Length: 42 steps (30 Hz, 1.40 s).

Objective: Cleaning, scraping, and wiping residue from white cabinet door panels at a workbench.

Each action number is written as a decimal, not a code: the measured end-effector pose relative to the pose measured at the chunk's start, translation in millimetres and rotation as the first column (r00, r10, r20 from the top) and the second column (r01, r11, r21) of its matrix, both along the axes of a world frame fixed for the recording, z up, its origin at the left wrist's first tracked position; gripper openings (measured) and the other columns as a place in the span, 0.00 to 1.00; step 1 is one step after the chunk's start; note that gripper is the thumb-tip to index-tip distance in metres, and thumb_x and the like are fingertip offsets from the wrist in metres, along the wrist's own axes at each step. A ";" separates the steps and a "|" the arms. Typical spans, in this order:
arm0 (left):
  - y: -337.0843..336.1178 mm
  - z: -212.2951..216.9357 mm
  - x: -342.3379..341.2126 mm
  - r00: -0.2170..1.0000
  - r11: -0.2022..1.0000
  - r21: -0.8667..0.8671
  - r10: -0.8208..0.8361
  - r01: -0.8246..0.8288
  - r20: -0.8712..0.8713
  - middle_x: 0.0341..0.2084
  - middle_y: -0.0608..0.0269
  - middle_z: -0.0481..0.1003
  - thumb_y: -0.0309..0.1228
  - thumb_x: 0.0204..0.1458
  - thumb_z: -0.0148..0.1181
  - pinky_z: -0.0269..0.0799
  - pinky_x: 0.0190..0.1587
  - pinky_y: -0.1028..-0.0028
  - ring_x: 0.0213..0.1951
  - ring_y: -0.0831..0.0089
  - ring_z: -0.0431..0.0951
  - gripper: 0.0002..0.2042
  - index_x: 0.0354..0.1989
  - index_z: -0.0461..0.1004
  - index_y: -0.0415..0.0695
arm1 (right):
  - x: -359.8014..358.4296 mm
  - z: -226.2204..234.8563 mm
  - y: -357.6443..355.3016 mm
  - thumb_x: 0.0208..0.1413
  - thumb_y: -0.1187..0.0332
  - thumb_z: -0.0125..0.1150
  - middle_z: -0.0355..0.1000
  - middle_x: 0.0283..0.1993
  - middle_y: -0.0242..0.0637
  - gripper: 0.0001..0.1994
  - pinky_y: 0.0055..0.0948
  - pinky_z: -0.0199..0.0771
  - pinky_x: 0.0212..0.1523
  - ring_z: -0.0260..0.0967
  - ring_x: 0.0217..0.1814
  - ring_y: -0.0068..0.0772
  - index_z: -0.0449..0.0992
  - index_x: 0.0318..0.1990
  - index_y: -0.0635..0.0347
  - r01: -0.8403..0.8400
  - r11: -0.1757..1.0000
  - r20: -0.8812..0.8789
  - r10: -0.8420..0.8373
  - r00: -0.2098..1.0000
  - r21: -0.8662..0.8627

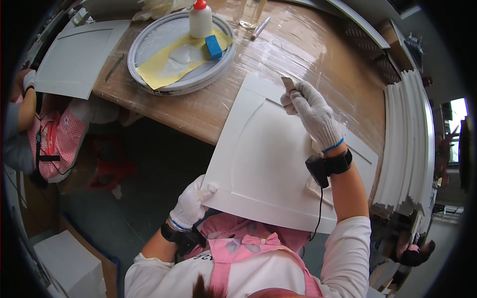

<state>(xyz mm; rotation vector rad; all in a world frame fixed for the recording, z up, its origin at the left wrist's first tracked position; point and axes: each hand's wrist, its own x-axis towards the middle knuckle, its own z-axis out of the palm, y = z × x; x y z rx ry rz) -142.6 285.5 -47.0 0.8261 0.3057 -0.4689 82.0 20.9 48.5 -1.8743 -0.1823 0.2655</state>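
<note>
The left hand point(193, 202), in a white knitted blue-edged glove, pinches the near left corner of a white rectangular panel with an arched raised centre point(273, 154), which overhangs the brown wooden table point(184, 111). Above the panel's far part, the similarly gloved right hand point(313, 109) pinches a small flat tan piece point(287, 84) between thumb and curled fingers. Beyond, a round grey tray point(133, 59) bears a yellow sheet point(154, 72).

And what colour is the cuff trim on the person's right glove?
Blue: the cuff trim on the right glove shows best in the head view.
</note>
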 end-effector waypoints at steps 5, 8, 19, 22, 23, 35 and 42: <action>-12.6 8.5 4.0 0.999 0.999 -0.033 -0.031 0.030 -0.044 0.44 0.62 0.74 0.37 0.64 0.55 0.73 0.46 0.76 0.44 0.78 0.75 0.18 0.56 0.67 0.38 | -18.4 -39.5 26.4 0.64 0.73 0.51 0.76 0.34 0.39 0.07 0.25 0.74 0.40 0.74 0.34 0.29 0.73 0.44 0.65 -0.029 0.923 0.279 0.146 0.949 -0.384; -13.6 5.6 3.7 0.998 0.999 -0.031 -0.026 0.025 -0.051 0.42 0.63 0.75 0.38 0.63 0.55 0.73 0.45 0.77 0.43 0.79 0.75 0.18 0.55 0.68 0.39 | -17.8 -48.9 41.3 0.61 0.73 0.55 0.79 0.40 0.42 0.09 0.29 0.76 0.41 0.78 0.40 0.38 0.76 0.47 0.60 0.074 0.835 0.487 0.244 0.839 -0.545; -7.4 2.1 1.4 0.990 0.990 0.073 -0.113 0.119 -0.080 0.44 0.63 0.73 0.38 0.63 0.56 0.72 0.48 0.76 0.45 0.78 0.74 0.17 0.53 0.67 0.38 | -20.7 -47.6 54.1 0.58 0.70 0.59 0.79 0.43 0.44 0.13 0.34 0.77 0.44 0.77 0.44 0.47 0.79 0.50 0.54 0.125 0.755 0.495 0.287 0.820 -0.644; -15.3 2.7 2.9 1.000 0.995 0.102 0.013 -0.011 -0.022 0.31 0.71 0.72 0.42 0.62 0.56 0.61 0.26 0.83 0.28 0.87 0.66 0.17 0.50 0.71 0.41 | -19.3 -45.0 53.1 0.59 0.70 0.59 0.79 0.43 0.44 0.12 0.34 0.77 0.45 0.77 0.45 0.47 0.80 0.50 0.54 0.096 0.752 0.419 0.253 0.872 -0.653; -10.6 1.3 2.7 0.999 0.990 0.132 -0.041 0.044 -0.028 0.31 0.71 0.73 0.42 0.62 0.56 0.61 0.27 0.83 0.28 0.87 0.66 0.17 0.51 0.71 0.41 | -18.9 -46.6 54.9 0.59 0.70 0.59 0.78 0.44 0.44 0.12 0.34 0.77 0.46 0.77 0.45 0.47 0.80 0.50 0.54 0.096 0.748 0.429 0.266 0.863 -0.656; -5.4 4.8 4.4 0.993 0.993 0.043 -0.105 0.108 -0.060 0.46 0.62 0.74 0.37 0.63 0.56 0.72 0.49 0.75 0.46 0.77 0.75 0.18 0.55 0.67 0.38 | -17.6 -48.8 55.6 0.59 0.70 0.58 0.78 0.45 0.44 0.13 0.34 0.77 0.46 0.77 0.46 0.45 0.79 0.50 0.55 0.086 0.765 0.440 0.271 0.856 -0.638; -5.3 8.1 1.4 0.992 0.988 0.086 -0.127 0.128 -0.014 0.45 0.62 0.73 0.39 0.64 0.54 0.72 0.47 0.76 0.45 0.77 0.74 0.19 0.56 0.66 0.37 | -17.9 -48.2 54.4 0.59 0.70 0.59 0.79 0.44 0.43 0.13 0.34 0.77 0.45 0.77 0.45 0.45 0.79 0.51 0.54 0.152 0.721 0.417 0.204 0.886 -0.676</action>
